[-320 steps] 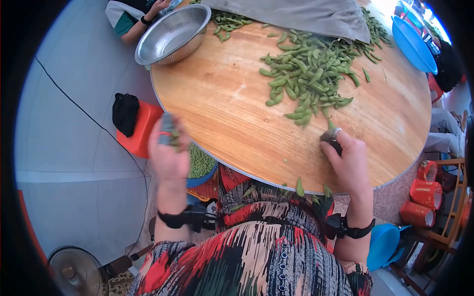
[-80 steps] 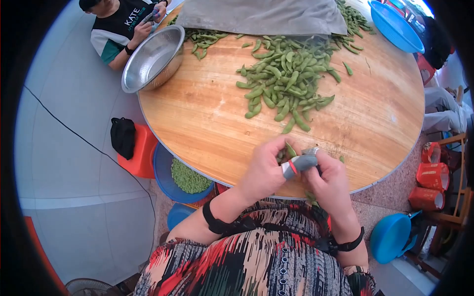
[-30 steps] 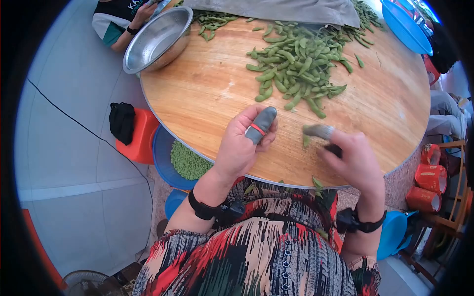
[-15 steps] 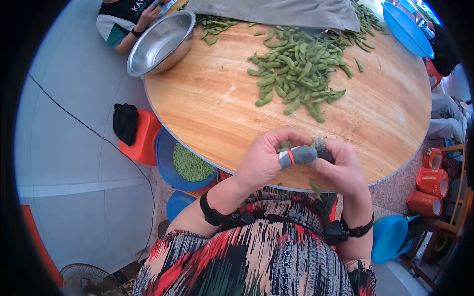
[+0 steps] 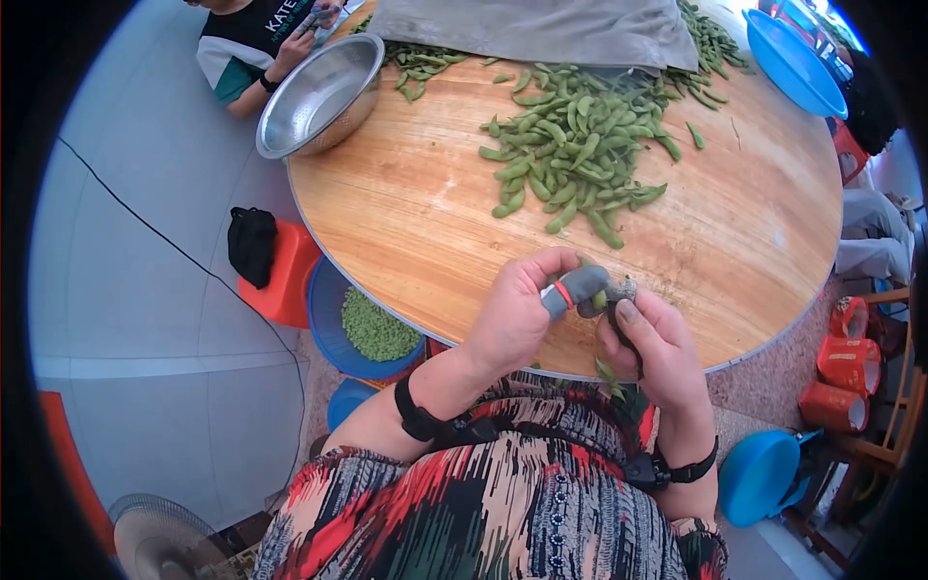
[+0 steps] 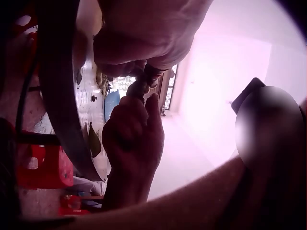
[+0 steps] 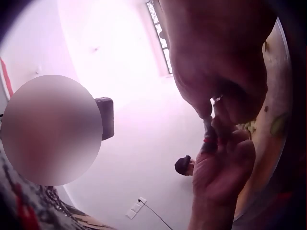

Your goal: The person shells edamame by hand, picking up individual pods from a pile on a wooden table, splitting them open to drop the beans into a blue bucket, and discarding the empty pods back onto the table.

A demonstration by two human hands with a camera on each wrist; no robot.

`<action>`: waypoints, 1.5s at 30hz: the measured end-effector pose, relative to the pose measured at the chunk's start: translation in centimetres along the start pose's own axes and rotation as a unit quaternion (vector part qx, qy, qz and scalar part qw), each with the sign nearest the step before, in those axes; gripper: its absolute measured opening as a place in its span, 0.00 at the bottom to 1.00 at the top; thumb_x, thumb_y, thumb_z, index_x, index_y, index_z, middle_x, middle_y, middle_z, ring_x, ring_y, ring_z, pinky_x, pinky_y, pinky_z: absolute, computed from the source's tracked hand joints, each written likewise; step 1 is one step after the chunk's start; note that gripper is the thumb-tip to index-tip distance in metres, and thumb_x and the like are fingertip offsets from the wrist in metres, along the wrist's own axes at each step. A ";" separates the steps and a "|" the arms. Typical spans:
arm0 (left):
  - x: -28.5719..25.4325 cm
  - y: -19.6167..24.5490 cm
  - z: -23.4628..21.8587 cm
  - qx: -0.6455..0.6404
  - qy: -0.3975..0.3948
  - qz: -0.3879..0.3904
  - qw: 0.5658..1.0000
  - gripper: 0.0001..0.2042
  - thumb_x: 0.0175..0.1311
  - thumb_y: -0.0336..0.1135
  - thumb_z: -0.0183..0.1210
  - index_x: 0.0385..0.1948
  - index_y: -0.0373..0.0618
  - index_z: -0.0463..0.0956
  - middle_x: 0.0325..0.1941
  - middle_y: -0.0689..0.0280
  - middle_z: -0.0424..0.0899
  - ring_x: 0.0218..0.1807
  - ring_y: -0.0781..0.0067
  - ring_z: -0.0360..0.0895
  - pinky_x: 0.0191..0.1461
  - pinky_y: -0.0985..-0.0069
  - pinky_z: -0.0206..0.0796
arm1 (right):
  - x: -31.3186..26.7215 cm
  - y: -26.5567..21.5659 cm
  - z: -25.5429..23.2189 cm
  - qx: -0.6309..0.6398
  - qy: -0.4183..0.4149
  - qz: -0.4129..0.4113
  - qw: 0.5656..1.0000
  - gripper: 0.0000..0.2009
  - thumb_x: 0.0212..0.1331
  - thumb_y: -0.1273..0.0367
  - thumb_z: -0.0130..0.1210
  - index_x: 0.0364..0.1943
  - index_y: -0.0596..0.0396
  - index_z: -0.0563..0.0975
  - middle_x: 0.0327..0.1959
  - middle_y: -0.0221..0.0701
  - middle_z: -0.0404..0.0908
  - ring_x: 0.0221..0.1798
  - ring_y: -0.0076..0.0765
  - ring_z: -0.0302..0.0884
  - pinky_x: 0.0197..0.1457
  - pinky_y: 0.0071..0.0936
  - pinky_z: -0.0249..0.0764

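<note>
In the head view my hands meet above the near edge of the round wooden table (image 5: 396, 203). My left hand (image 5: 512, 319) pinches a green edamame pod (image 5: 600, 299), its thumb in a grey cover with a red band. My right hand (image 5: 665, 350) grips the same pod from the other side, fingers curled, with a worn cover on the index finger. Fingers hide most of the pod. Both wrist views are dark; the left (image 7: 223, 167) and right hand (image 6: 132, 139) show there with fingertips together. A heap of edamame pods (image 5: 580, 145) lies beyond my hands.
A blue basin (image 5: 333, 343) of shelled beans stands below the table's left edge, beside a red stool (image 5: 290, 275). A metal colander (image 5: 324, 97) and grey cloth (image 5: 532, 34) are on the table's far side. Another person (image 5: 256, 58) is at far left.
Ten seconds ago my left hand was out at the table's left edge. One second ago my hands were apart, the right with a pod; they have since come together on it.
</note>
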State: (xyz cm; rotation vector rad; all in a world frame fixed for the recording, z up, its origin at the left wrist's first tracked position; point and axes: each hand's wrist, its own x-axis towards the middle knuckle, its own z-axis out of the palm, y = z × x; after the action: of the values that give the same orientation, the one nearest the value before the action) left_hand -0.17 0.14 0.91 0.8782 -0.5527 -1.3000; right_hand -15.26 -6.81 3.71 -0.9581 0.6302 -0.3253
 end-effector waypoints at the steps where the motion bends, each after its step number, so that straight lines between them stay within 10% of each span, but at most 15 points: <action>1: 0.0 0.0 0.1 0.000 0.001 0.001 1.000 0.05 0.58 0.30 0.58 0.34 0.42 0.75 0.30 0.70 0.79 0.32 0.85 0.73 0.36 0.86 0.64 | -0.1 0.1 -0.1 0.000 -0.001 0.000 1.000 0.09 0.64 0.67 0.45 0.28 0.56 0.71 0.17 0.18 0.64 0.17 0.11 0.54 0.18 0.13 0.50; 10: 0.0 -0.1 0.8 0.129 0.022 0.039 0.991 0.07 0.58 0.32 0.59 0.33 0.39 0.74 0.29 0.70 0.77 0.30 0.84 0.71 0.35 0.86 0.62 | -0.1 0.6 -0.8 0.031 -0.025 -0.006 0.999 0.08 0.65 0.68 0.41 0.32 0.57 0.70 0.19 0.21 0.66 0.14 0.10 0.50 0.16 0.12 0.46; 16: 0.1 0.1 0.1 -0.076 -0.069 -0.079 0.991 0.08 0.57 0.31 0.60 0.34 0.40 0.73 0.31 0.74 0.74 0.31 0.87 0.68 0.35 0.88 0.61 | 0.3 1.5 -1.0 0.169 -0.061 0.040 0.983 0.07 0.64 0.70 0.43 0.32 0.57 0.71 0.18 0.20 0.67 0.14 0.10 0.51 0.16 0.11 0.48; 19: 0.1 -0.1 0.4 0.100 -0.065 -0.018 0.993 0.09 0.55 0.30 0.61 0.36 0.41 0.73 0.31 0.74 0.74 0.32 0.88 0.69 0.36 0.89 0.62 | 0.8 2.5 -1.3 -0.179 0.025 -0.144 0.973 0.06 0.63 0.70 0.44 0.35 0.56 0.72 0.17 0.20 0.67 0.14 0.11 0.52 0.15 0.11 0.48; 24: 0.3 0.6 0.5 0.132 -0.057 -0.028 0.989 0.12 0.56 0.29 0.60 0.41 0.40 0.73 0.36 0.70 0.77 0.37 0.87 0.72 0.41 0.87 0.65 | 0.5 0.9 -1.2 0.126 0.008 0.005 0.992 0.06 0.62 0.70 0.47 0.34 0.57 0.74 0.17 0.19 0.67 0.15 0.10 0.55 0.17 0.12 0.51; 28: 0.8 0.5 -0.7 0.009 -0.103 -0.059 0.993 0.14 0.57 0.28 0.59 0.46 0.38 0.72 0.38 0.70 0.78 0.37 0.85 0.73 0.43 0.84 0.66 | 0.7 0.3 -1.3 0.104 -0.008 0.023 0.994 0.07 0.62 0.70 0.47 0.36 0.59 0.75 0.17 0.19 0.68 0.17 0.10 0.57 0.19 0.12 0.52; 31: 1.0 0.6 -0.4 0.221 -0.087 0.074 0.968 0.17 0.56 0.26 0.57 0.49 0.38 0.70 0.37 0.66 0.79 0.36 0.77 0.75 0.43 0.79 0.67 | 1.2 0.3 -1.3 -0.174 0.108 -0.076 0.976 0.09 0.60 0.71 0.50 0.41 0.60 0.74 0.18 0.21 0.69 0.19 0.11 0.60 0.21 0.12 0.56; 33: 0.8 1.5 0.1 0.504 -0.098 0.179 0.839 0.21 0.53 0.24 0.57 0.52 0.41 0.68 0.33 0.62 0.78 0.34 0.67 0.76 0.41 0.74 0.68 | 1.6 0.0 -0.5 -0.229 0.138 -0.177 0.947 0.09 0.56 0.71 0.55 0.39 0.61 0.75 0.19 0.21 0.72 0.22 0.13 0.64 0.25 0.13 0.60; 38: 0.3 1.9 0.0 0.468 -0.071 0.126 0.872 0.28 0.48 0.19 0.54 0.56 0.46 0.65 0.28 0.61 0.74 0.32 0.62 0.75 0.38 0.71 0.68 | 2.0 0.7 -1.3 -0.334 0.119 -0.207 0.912 0.07 0.54 0.72 0.57 0.34 0.61 0.77 0.20 0.21 0.73 0.21 0.13 0.64 0.24 0.14 0.61; 45: 0.9 2.2 -1.4 0.466 -0.223 0.320 0.794 0.19 0.49 0.19 0.55 0.46 0.45 0.74 0.31 0.62 0.75 0.31 0.68 0.74 0.36 0.75 0.67 | 1.5 1.1 -1.3 0.183 -0.011 -0.013 0.983 0.04 0.59 0.70 0.50 0.32 0.56 0.73 0.14 0.21 0.65 0.12 0.10 0.54 0.12 0.11 0.47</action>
State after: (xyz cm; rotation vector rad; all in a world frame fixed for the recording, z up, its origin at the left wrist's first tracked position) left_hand 2.45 -0.36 1.76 1.0146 -1.8009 -0.5243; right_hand -14.90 -7.82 1.69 -0.6172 0.5154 -0.4363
